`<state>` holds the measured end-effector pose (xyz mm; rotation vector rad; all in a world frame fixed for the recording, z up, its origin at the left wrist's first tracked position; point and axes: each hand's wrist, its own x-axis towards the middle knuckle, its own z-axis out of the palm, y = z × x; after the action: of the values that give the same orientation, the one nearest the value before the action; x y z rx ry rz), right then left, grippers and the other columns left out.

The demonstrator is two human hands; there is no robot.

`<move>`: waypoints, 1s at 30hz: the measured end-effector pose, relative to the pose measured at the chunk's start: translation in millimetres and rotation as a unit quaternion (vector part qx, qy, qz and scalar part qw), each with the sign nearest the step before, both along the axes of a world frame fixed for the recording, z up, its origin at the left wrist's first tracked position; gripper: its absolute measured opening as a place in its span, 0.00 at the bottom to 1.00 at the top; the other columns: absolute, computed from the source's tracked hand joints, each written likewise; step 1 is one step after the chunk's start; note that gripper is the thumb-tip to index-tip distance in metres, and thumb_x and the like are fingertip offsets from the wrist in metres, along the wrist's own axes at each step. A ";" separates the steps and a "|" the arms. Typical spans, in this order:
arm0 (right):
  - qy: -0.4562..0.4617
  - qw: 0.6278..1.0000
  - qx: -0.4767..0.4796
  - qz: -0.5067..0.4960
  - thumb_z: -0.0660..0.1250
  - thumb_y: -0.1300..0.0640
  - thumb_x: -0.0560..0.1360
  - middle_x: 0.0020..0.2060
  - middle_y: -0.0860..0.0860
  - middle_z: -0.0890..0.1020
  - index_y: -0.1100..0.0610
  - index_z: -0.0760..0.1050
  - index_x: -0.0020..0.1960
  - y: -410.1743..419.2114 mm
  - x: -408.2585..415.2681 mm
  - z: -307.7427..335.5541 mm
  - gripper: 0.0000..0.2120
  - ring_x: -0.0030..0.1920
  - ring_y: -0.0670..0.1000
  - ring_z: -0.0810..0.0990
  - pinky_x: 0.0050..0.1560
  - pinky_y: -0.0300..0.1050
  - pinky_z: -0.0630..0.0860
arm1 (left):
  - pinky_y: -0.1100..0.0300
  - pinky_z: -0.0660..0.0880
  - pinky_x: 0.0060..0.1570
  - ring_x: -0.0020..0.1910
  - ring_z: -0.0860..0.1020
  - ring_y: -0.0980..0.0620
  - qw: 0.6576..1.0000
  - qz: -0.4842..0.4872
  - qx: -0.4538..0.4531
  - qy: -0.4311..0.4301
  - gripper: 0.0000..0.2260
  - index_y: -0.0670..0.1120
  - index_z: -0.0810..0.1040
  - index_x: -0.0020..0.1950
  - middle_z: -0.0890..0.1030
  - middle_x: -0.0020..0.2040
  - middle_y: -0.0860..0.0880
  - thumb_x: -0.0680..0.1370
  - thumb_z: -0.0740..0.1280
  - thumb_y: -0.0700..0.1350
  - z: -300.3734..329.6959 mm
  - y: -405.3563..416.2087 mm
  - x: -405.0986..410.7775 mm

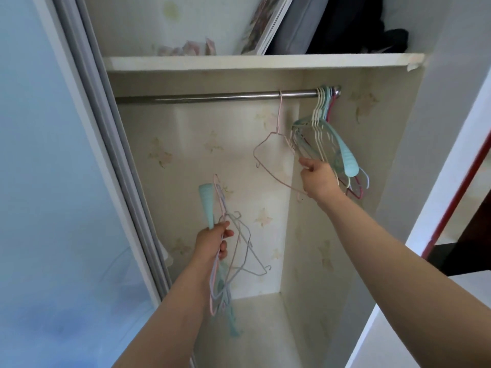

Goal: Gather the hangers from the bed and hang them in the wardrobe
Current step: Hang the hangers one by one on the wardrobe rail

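- Left hand (pixel 214 241) is gripping a bundle of hangers (pixel 233 251), thin wire ones and a teal plastic one, low in the wardrobe (pixel 265 181).
- Right hand (pixel 318 176) is reaching up, fingers closing on the hung cluster of hangers (pixel 322 134) at the right end of the metal rail (pixel 212 98).
- A single pink wire hanger (pixel 276 155) is hanging on the rail, just left of the cluster.
- The shelf (pixel 239 61) above is carrying a framed picture (pixel 265 25) and dark fabric (pixel 372 30).

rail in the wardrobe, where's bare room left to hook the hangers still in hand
Free: the rail from the left door edge to the lone pink hanger. Crowded: the right end, where the hung bunch packs against the wall beside the right hand.
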<state>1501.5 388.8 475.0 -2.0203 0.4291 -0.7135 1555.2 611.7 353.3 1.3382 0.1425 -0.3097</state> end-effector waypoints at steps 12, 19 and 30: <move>0.002 0.991 0.092 -0.094 0.58 0.66 0.73 0.47 0.57 0.75 0.64 0.71 0.66 -26.8 -9.1 -33.7 0.21 0.47 0.54 0.75 0.49 0.41 0.73 | 0.68 0.57 0.19 0.19 0.63 0.57 0.994 -0.054 -0.048 -0.084 0.07 0.44 0.81 0.52 0.75 0.33 0.51 0.77 0.67 0.45 42.5 2.9 1.5; 0.013 0.998 -0.011 0.057 0.60 0.39 0.76 0.50 0.48 0.79 0.54 0.71 0.56 64.2 -60.7 -64.6 0.19 0.49 0.50 0.79 0.57 0.53 0.75 | 0.65 0.62 0.26 0.28 0.67 0.58 0.993 -0.067 -0.088 -0.043 0.08 0.49 0.81 0.51 0.79 0.39 0.55 0.80 0.63 0.43 41.8 -9.4 -2.5; 0.212 0.956 0.050 0.194 0.57 0.35 0.76 0.56 0.50 0.79 0.52 0.68 0.63 91.6 -61.8 -99.3 0.25 0.51 0.50 0.81 0.51 0.45 0.74 | 0.67 0.57 0.19 0.22 0.64 0.58 0.993 -0.091 -0.054 -0.059 0.09 0.46 0.81 0.52 0.74 0.33 0.53 0.80 0.61 0.40 28.9 -2.8 -11.0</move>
<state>1439.7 480.5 375.7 -2.0740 0.2894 -0.0123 1544.2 608.9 382.2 1.2601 -0.0953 -0.3845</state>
